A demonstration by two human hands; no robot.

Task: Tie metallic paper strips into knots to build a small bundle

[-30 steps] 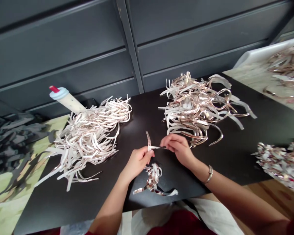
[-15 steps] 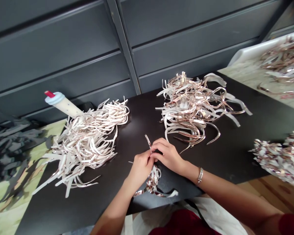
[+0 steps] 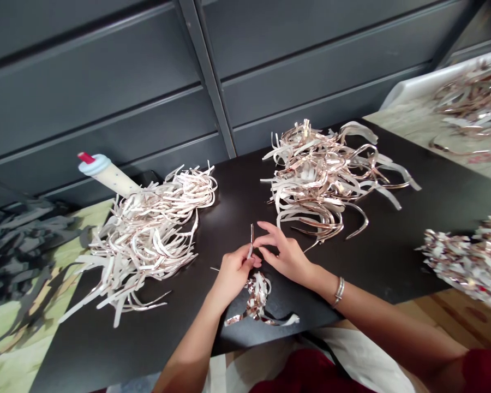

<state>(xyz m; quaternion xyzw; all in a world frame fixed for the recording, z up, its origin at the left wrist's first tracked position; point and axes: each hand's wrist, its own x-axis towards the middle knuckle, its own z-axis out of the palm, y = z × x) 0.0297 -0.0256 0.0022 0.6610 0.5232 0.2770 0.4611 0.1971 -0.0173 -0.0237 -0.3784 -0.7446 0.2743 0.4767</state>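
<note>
My left hand (image 3: 234, 274) pinches a narrow metallic strip (image 3: 251, 242) that stands upright from its fingers. My right hand (image 3: 284, 254) is just beside that strip, its fingers spread and holding nothing. Below both hands lies a small tangle of printed foil strips (image 3: 257, 300). To the left is a large pile of pale silvery strips (image 3: 147, 234), and a rose-gold pile of curled strips (image 3: 319, 185) lies beyond my right hand. All of these rest on a black tabletop (image 3: 229, 191).
A white squeeze bottle with a red tip (image 3: 108, 173) leans by the pale pile. A heap of printed strips (image 3: 466, 262) lies at right. A white tray (image 3: 429, 82) holds more strips at upper right. Dark grey strips (image 3: 20, 245) lie on a pale green surface at left. Grey panelling stands behind.
My hands have parted. My right hand has let go of the strip and opened, while the strip stays in my left hand, now standing more upright.
</note>
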